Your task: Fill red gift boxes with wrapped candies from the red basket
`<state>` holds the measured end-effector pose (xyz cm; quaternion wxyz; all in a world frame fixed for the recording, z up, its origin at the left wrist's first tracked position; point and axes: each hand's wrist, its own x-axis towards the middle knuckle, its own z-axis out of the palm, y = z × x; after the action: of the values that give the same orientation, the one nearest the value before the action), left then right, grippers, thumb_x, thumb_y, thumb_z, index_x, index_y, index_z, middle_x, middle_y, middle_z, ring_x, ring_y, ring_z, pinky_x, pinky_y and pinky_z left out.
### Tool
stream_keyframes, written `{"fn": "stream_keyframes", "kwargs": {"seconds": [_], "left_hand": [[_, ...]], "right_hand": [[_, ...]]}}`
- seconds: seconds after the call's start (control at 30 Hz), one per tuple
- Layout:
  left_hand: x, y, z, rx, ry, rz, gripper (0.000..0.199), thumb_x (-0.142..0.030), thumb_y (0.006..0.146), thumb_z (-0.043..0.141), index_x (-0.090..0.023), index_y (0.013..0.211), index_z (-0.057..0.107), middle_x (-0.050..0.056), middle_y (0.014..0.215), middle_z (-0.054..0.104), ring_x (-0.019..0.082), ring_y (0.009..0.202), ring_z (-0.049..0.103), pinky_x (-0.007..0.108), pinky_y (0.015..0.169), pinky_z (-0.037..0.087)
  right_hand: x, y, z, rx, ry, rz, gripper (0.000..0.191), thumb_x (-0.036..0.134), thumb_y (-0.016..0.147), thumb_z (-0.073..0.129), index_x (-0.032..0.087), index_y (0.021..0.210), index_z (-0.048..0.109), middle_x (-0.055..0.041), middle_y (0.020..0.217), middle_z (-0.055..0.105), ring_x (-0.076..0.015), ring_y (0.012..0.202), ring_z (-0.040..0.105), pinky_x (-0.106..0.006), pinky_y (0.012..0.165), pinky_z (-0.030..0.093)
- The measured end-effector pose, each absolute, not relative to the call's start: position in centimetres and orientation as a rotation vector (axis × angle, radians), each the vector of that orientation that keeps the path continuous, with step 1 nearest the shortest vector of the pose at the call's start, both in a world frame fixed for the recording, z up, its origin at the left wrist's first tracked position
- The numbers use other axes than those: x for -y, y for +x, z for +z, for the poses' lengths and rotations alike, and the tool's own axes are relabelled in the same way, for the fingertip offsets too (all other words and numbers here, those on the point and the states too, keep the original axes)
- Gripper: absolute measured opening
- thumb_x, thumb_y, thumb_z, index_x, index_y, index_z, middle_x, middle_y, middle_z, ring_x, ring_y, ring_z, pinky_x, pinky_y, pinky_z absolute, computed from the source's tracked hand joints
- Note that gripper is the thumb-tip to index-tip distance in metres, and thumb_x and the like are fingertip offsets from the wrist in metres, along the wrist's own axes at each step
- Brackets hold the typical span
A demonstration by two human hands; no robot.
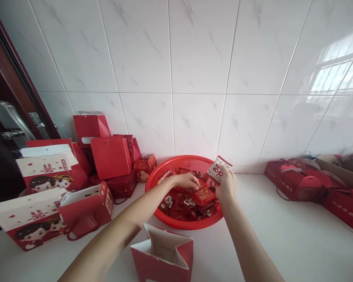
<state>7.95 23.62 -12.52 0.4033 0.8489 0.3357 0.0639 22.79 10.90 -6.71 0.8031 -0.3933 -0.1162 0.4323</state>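
Observation:
A red plastic basket (184, 226) with perforated sides holds many small wrapped packets, mostly red. My left hand (188, 182) dips into it from the left, fingers bent together among the packets, tips out of sight. Just beside those fingers lies a shiny red packet (206, 196) with gold print. Over the basket's right rim, my right hand (227, 184) is closed on a white and red snack packet (216, 171), thumb on its face. In front of the basket stands a red gift box (164, 266) with its top open and its pale inside showing.
Red and white gift boxes (38, 219) crowd the left side, some stacked by a red box (110, 158) near the tiled wall (197, 117). More red boxes (301, 184) sit at the right on the white tabletop (261, 227). A door handle (14, 117) is at far left.

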Motion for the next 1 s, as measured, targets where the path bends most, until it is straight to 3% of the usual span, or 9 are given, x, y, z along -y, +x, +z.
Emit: {"fn": "stream_keyframes", "kwargs": {"seconds": [0.17, 0.43, 0.7, 0.9, 1.0], "left_hand": [[-23.3, 7.9, -12.7, -0.793, 2.187, 0.125, 0.036, -0.036, 0.097, 0.064, -0.016, 0.127, 0.062, 0.010, 0.127, 0.064, 0.025, 0.108, 0.065, 0.045, 0.090, 0.058], [-23.2, 7.9, -12.2, -0.925, 2.279, 0.365, 0.034, -0.038, 0.097, 0.064, -0.015, 0.123, 0.064, 0.009, 0.125, 0.065, 0.026, 0.107, 0.065, 0.045, 0.091, 0.057], [-23.5, 7.9, -10.8, -1.072, 2.326, 0.623, 0.016, -0.023, 0.080, 0.069, -0.020, 0.094, 0.077, 0.004, 0.088, 0.071, 0.023, 0.098, 0.064, 0.030, 0.087, 0.049], [-22.0, 8.8, -11.5, -0.991, 2.380, 0.355, 0.014, -0.036, 0.074, 0.074, -0.022, 0.073, 0.073, -0.001, 0.066, 0.066, 0.020, 0.075, 0.063, 0.027, 0.071, 0.045], [-21.4, 9.2, -11.7, -0.935, 2.391, 0.235, 0.021, -0.041, 0.067, 0.081, -0.023, 0.072, 0.072, -0.001, 0.066, 0.068, 0.020, 0.071, 0.063, 0.027, 0.067, 0.043]], "right_hand": [[-10.9, 22.7, -6.6, 0.250, -0.852, 0.934, 0.016, 0.019, 0.062, 0.070, 0.020, 0.075, 0.061, 0.0039, 0.061, 0.067, -0.0146, 0.056, 0.064, -0.023, 0.047, 0.054], [-10.8, 22.8, -6.7, 0.273, -0.874, 0.955, 0.013, 0.019, 0.065, 0.068, 0.021, 0.075, 0.059, 0.0036, 0.062, 0.066, -0.0143, 0.054, 0.063, -0.023, 0.045, 0.052], [-11.2, 23.1, -7.2, 0.295, -0.894, 0.943, 0.015, 0.018, 0.064, 0.066, 0.022, 0.069, 0.052, 0.0055, 0.057, 0.061, -0.0125, 0.049, 0.059, -0.022, 0.043, 0.049], [-11.0, 23.0, -7.0, 0.252, -0.860, 0.945, 0.011, 0.016, 0.065, 0.060, 0.022, 0.073, 0.054, 0.0054, 0.059, 0.063, -0.0125, 0.051, 0.060, -0.023, 0.047, 0.052], [-10.9, 22.9, -6.8, 0.220, -0.855, 0.947, 0.010, 0.016, 0.066, 0.058, 0.022, 0.072, 0.053, 0.0070, 0.056, 0.061, -0.0117, 0.049, 0.058, -0.023, 0.047, 0.053]]}}
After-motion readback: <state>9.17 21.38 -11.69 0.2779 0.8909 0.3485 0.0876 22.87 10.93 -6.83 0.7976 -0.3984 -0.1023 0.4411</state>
